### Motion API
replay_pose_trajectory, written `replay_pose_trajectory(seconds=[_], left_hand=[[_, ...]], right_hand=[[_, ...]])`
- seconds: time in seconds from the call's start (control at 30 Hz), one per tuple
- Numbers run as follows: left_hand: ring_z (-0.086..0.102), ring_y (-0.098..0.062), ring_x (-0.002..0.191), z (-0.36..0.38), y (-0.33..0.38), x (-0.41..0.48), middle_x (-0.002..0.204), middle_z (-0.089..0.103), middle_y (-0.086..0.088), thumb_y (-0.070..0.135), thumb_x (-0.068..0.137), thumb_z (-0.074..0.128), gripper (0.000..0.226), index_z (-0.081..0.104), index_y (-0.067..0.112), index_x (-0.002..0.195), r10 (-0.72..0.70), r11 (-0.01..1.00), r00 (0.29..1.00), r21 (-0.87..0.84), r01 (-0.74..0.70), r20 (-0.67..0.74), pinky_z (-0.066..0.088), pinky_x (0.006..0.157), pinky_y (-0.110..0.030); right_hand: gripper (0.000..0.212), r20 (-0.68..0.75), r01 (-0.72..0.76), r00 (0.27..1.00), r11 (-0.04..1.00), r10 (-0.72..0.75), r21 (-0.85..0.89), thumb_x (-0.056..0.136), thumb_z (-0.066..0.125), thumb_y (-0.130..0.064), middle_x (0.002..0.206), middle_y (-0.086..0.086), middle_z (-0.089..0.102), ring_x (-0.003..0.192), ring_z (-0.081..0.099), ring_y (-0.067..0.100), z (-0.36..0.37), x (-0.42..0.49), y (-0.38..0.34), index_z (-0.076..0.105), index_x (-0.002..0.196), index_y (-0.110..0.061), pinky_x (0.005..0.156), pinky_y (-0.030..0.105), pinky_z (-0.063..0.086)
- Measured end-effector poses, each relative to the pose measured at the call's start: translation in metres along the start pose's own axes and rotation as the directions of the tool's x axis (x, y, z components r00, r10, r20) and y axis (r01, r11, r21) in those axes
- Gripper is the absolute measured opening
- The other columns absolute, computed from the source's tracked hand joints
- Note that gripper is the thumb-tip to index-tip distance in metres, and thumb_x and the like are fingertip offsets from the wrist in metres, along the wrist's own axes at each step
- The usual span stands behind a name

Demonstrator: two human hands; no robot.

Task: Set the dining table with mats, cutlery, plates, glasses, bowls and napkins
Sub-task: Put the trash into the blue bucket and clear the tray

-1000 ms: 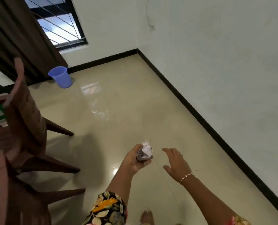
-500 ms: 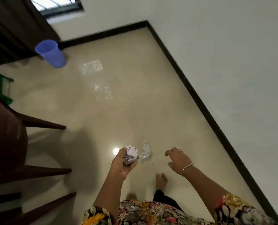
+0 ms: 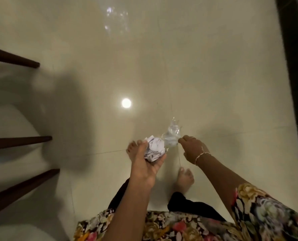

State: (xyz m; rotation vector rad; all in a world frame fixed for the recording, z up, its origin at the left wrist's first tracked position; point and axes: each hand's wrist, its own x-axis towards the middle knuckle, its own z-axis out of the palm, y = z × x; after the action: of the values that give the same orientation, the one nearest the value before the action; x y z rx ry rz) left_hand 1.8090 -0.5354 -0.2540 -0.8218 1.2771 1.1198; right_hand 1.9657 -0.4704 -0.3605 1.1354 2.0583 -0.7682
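My left hand (image 3: pixel 143 164) is closed around a crumpled white paper ball (image 3: pixel 154 150), held palm-up over the floor. A scrap of clear crinkled plastic (image 3: pixel 171 134) hangs just to the right of the ball. My right hand (image 3: pixel 193 148), with a thin bracelet on the wrist, pinches the plastic's right edge with its fingertips. No mats, cutlery, plates, glasses or bowls are in view.
Glossy cream floor tiles (image 3: pixel 214 84) fill the view, with a bright lamp reflection (image 3: pixel 126 102). Three dark wooden chair legs (image 3: pixel 19 141) jut in from the left. A black skirting board (image 3: pixel 292 66) runs along the right edge. My bare foot (image 3: pixel 184 178) stands below my hands.
The view has tilted down to the floor; window, blue cup and wall are gone. The clear plastic has come away from the paper ball, and my right hand has closed on it.
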Motion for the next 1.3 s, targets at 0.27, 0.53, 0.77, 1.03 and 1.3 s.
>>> replay_pose_trajectory(seconds=[0.27,0.53,0.77,1.03,1.3], left_hand=[[0.064,-0.029,0.096,0.045,0.039,0.060,0.106,0.066,-0.012,0.024,0.091,0.055,0.019,0.064,0.009,0.099,0.108,0.994,0.990,-0.001,-0.108,-0.088,0.058,0.066,-0.033],[0.067,-0.027,0.092,0.050,0.037,0.071,0.100,0.068,-0.012,0.022,0.088,0.061,0.015,0.065,0.008,0.090,0.139,0.990,0.981,0.015,-0.138,-0.134,0.059,0.070,-0.036],[0.062,-0.026,0.106,0.028,0.028,0.021,0.126,0.057,-0.013,0.023,0.084,0.065,0.048,0.051,0.007,0.128,0.188,0.980,0.968,0.098,-0.173,-0.166,0.055,0.056,-0.027],[0.064,-0.021,0.082,0.063,0.101,-0.131,0.103,0.064,-0.013,0.017,0.090,0.059,0.028,0.059,0.002,0.114,0.177,0.977,0.984,0.128,-0.171,-0.037,0.055,0.050,-0.024],[0.061,-0.025,0.080,0.098,0.230,-0.262,0.096,0.065,-0.015,0.017,0.090,0.059,0.026,0.060,0.000,0.109,0.286,0.939,0.953,0.169,-0.300,0.101,0.056,0.049,-0.026]], right_hand=[[0.048,0.058,0.218,0.976,0.923,-0.211,-0.316,0.093,0.036,-0.006,0.153,0.010,0.012,0.145,0.003,0.024,0.068,0.109,0.005,0.026,0.139,-0.015,0.103,0.056,0.023],[0.064,0.125,0.214,0.975,0.923,-0.182,-0.319,0.088,0.049,-0.006,0.148,0.013,0.018,0.143,0.007,0.029,0.061,0.123,0.017,0.019,0.143,-0.023,0.099,0.045,0.034],[0.079,-0.025,0.174,0.984,0.978,-0.178,-0.115,0.072,0.065,-0.015,0.141,0.010,0.034,0.138,0.022,0.033,-0.049,0.018,0.013,0.029,0.141,-0.022,0.097,0.039,0.042],[0.090,-0.365,0.217,0.898,0.969,-0.244,-0.114,0.038,0.084,-0.025,0.110,0.008,0.062,0.109,0.058,0.036,-0.219,-0.116,-0.036,0.052,0.121,-0.014,0.085,0.036,0.051],[0.095,-0.555,0.225,0.789,0.964,-0.265,-0.140,0.034,0.080,-0.038,0.107,-0.001,0.062,0.104,0.063,0.026,-0.368,-0.176,-0.118,0.044,0.122,-0.023,0.076,0.025,0.056]])
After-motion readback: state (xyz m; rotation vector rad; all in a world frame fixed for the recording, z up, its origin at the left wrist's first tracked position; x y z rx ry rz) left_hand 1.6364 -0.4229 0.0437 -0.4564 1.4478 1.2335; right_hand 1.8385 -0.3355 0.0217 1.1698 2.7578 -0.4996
